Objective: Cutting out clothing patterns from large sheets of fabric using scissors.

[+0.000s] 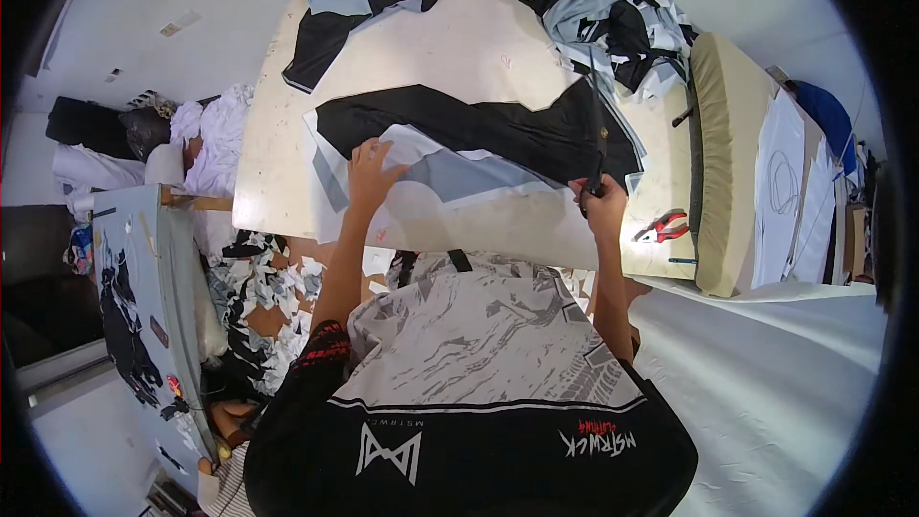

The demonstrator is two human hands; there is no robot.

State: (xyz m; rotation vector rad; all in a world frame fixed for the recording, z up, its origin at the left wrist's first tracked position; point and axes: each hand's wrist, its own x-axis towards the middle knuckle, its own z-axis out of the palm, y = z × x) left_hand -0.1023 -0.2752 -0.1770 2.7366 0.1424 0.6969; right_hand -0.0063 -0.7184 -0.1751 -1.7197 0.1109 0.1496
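Observation:
Across the near half of the table lies a long black fabric piece [479, 124], with grey and white fabric [459, 177] showing along its near edge. My left hand [371, 170] rests on its left part, fingers apart and touching the cloth. In my right hand [603, 203] is a pair of scissors [601, 148], gripped by the dark handles. The blades point away from me over the right end of the black piece. Whether they are parted is hard to tell.
Red-handled pliers [662, 228] lie right of my right hand. More cut fabric [335, 14] sits at the far left of the table [479, 29], and a heap of black, grey and white cloth [603, 14] at the far right. A cream padded board [718, 163] edges the right side. Scraps [258, 297] litter the floor.

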